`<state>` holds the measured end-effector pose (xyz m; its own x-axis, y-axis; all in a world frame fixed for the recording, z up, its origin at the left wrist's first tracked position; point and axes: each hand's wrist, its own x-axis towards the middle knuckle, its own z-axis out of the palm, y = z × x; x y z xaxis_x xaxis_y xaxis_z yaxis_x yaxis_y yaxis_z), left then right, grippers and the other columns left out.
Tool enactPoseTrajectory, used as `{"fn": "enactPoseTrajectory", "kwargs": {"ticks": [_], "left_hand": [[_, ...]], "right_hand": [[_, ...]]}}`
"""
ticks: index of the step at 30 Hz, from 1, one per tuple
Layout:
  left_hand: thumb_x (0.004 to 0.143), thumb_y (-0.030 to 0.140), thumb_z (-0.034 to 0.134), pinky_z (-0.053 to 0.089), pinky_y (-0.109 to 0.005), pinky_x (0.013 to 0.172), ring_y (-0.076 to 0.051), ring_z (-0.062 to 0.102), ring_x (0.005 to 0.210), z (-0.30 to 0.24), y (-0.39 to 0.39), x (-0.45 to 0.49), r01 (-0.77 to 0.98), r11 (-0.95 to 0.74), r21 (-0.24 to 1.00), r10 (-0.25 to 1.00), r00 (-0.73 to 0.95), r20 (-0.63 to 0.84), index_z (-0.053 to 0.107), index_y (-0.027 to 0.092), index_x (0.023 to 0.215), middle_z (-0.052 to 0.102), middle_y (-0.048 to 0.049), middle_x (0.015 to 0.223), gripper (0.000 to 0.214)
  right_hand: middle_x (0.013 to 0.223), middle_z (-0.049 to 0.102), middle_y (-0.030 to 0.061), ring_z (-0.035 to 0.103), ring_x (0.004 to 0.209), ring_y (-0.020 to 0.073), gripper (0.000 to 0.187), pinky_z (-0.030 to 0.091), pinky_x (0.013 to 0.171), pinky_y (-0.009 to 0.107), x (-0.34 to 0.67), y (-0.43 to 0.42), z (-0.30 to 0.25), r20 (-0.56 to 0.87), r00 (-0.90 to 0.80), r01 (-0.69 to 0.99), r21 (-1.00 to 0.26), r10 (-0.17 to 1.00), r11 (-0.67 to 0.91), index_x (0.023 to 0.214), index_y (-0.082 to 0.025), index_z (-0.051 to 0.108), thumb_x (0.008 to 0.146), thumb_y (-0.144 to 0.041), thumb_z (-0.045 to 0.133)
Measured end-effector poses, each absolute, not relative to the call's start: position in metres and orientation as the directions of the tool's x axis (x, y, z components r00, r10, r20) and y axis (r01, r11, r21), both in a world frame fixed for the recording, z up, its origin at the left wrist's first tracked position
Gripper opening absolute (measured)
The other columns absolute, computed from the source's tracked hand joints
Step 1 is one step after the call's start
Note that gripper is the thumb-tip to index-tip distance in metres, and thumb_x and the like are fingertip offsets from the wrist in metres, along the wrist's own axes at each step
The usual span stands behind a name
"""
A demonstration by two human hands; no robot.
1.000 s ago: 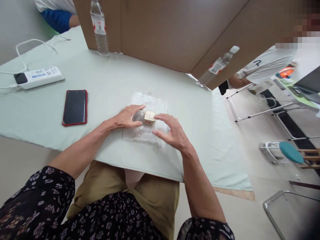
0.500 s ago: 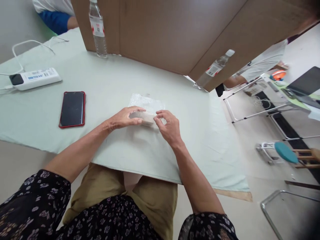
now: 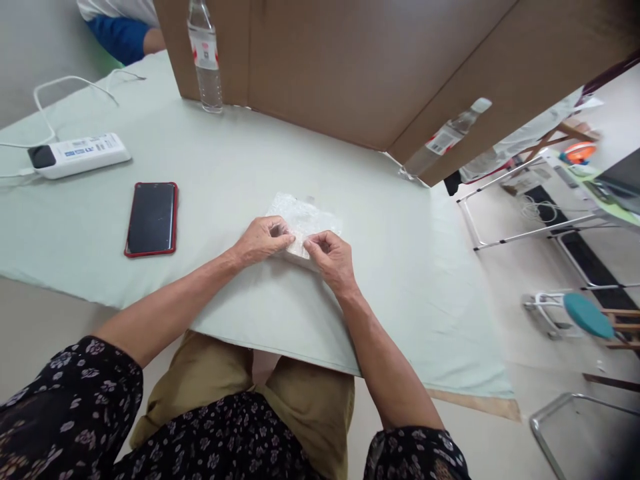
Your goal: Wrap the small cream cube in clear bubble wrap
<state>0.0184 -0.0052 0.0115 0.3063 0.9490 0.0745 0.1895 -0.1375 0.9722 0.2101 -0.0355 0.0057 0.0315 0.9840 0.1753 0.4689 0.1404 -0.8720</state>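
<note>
A sheet of clear bubble wrap lies on the table in front of me, over or around something pale and box-shaped whose near side shows under my hands. My left hand pinches the wrap's near part between thumb and fingers. Close to its right, my right hand pinches the wrap too, its thumb and forefinger pressed together. What exactly lies inside the wrap cannot be made out.
Left of my hands lies a phone in a red case. A white power strip with cables is farther left. Two water bottles stand against a tall cardboard panel. A person's arm shows beyond the table.
Both hands have closed into pinches on the bubble wrap and come nearer each other; the left moved from an open curve to a pinch. The view has shifted slightly.
</note>
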Motion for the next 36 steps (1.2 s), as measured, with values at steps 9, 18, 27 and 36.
{"fn": "enactPoseTrajectory", "kwargs": {"ticks": [9,18,27,36], "left_hand": [[0.066,0.029,0.064,0.035,-0.023,0.054,-0.009,0.046,0.058,0.014,-0.006,0.019,0.168,-0.067,0.983,0.954,0.298,0.014,0.057,0.017,0.067,0.054,0.0029,0.064,0.014],[0.067,0.028,0.065,0.034,-0.022,0.054,-0.008,0.045,0.058,0.014,-0.005,0.019,0.172,-0.057,0.983,0.954,0.299,0.003,0.058,0.016,0.067,0.054,0.0037,0.063,0.013],[0.066,0.027,0.065,0.034,-0.022,0.053,-0.008,0.046,0.057,0.011,-0.005,0.019,0.145,-0.012,0.989,0.950,0.312,-0.034,0.056,0.017,0.067,0.055,0.0030,0.064,0.014],[0.067,0.031,0.065,0.034,-0.021,0.053,-0.008,0.044,0.058,0.014,-0.005,0.019,0.173,-0.053,0.983,0.951,0.310,-0.003,0.058,0.016,0.069,0.053,0.0039,0.063,0.016]], "right_hand": [[0.066,0.059,-0.0030,0.050,0.063,0.0120,0.022,0.042,0.063,0.027,0.214,-0.033,0.005,0.125,0.031,0.393,-0.914,0.992,0.103,0.074,-0.021,0.061,0.077,-0.041,0.067],[0.064,0.053,-0.0038,0.045,0.059,0.0107,0.026,0.039,0.058,0.026,0.223,-0.028,0.005,0.050,0.000,0.311,-0.949,0.999,0.048,0.072,-0.020,0.059,0.077,-0.044,0.069],[0.080,0.068,0.0018,0.059,0.071,0.0155,0.013,0.047,0.069,0.032,0.236,-0.030,0.013,0.382,0.112,0.558,-0.788,0.917,0.260,0.085,-0.020,0.065,0.084,-0.034,0.062],[0.093,0.074,0.0043,0.065,0.088,0.0201,0.010,0.040,0.083,0.037,0.209,-0.053,0.021,0.599,-0.349,0.803,-0.205,0.720,0.560,0.094,-0.022,0.069,0.094,-0.026,0.059]]}}
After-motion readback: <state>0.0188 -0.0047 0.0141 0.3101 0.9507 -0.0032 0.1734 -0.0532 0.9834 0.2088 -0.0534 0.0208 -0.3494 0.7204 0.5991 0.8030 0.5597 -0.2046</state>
